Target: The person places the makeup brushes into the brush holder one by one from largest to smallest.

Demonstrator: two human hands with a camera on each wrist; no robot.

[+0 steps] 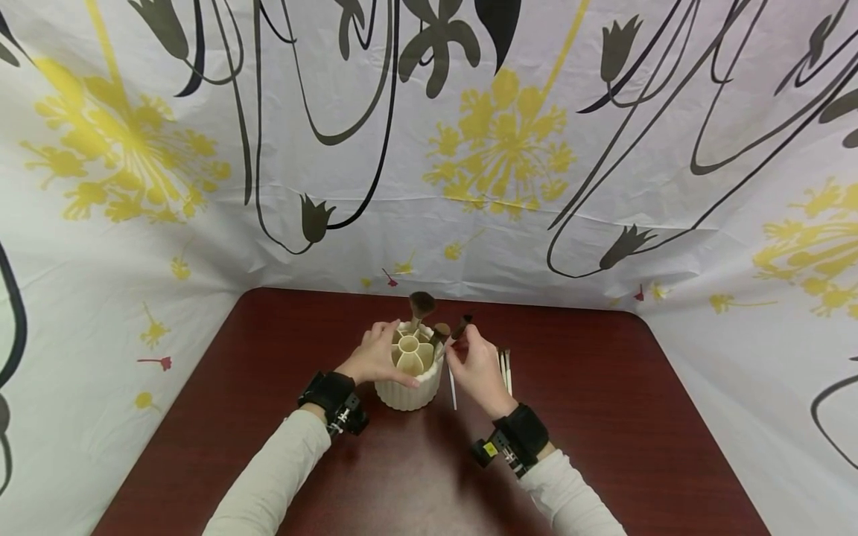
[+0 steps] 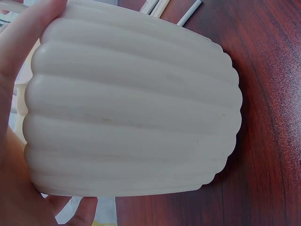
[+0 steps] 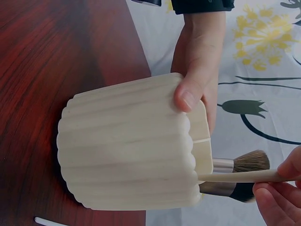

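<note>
A cream brush holder [image 1: 406,394] with ribbed sides and divided compartments stands upright on the table. My left hand [image 1: 377,356] grips its rim, thumb at the near side and fingers round the far side; in the left wrist view the ribbed wall [image 2: 131,103] fills most of the picture. Two makeup brushes stand in it, a large fluffy one [image 1: 422,304] at the back and a shorter one [image 1: 440,332] at the right. My right hand [image 1: 479,366] pinches a dark-bristled makeup brush [image 1: 462,326]. In the right wrist view its pale handle [image 3: 235,177] reaches the holder's rim, bristles hidden.
Several slim brushes [image 1: 507,372] lie on the table right of the holder, partly behind my right hand. Another thin white handle [image 1: 453,391] lies closer to the holder. The dark red table [image 1: 322,491] meets a patterned cloth [image 1: 375,246] at its back and sides.
</note>
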